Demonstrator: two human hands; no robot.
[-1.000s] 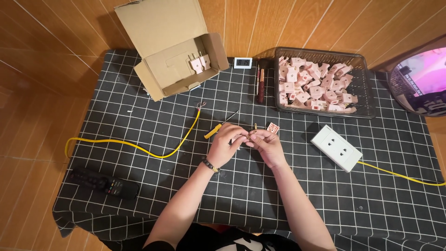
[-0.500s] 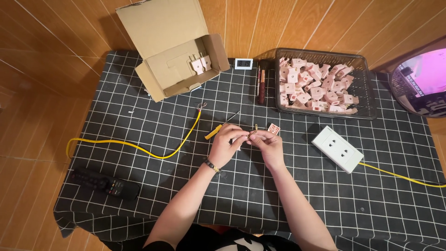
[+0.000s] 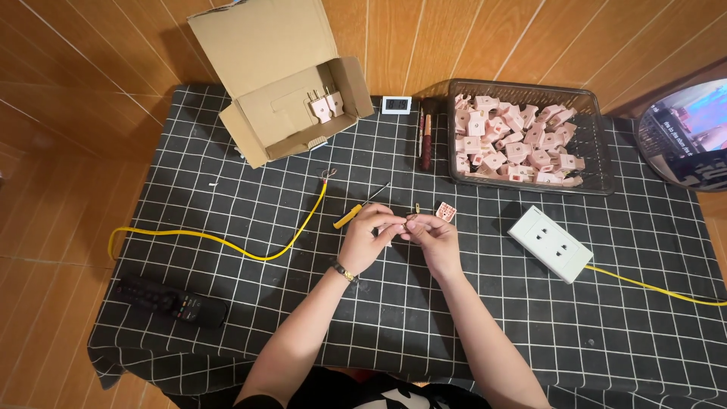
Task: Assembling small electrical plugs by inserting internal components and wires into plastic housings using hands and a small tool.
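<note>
Both hands meet near the middle of the table covered in black cloth with a white grid. Left hand and right hand have fingertips pinched together on a small part between them, too tiny to identify; fingers curled tight, hands touching each other. Left wrist wears a dark bracelet

Just past the left hand lies a yellow-handled thin screwdriver, and a small pink plug piece sits just past the right hand. Yellow cable with a bare end runs toward the left edge. White rectangular socket block lies right of the hands, its own yellow cord going to the right edge

Far edge: open brown cardboard box holding pink plugs with prongs, dark wire basket full of pink plug shells, dark pen-like tool beside it. Black remote control near the front left corner
</note>
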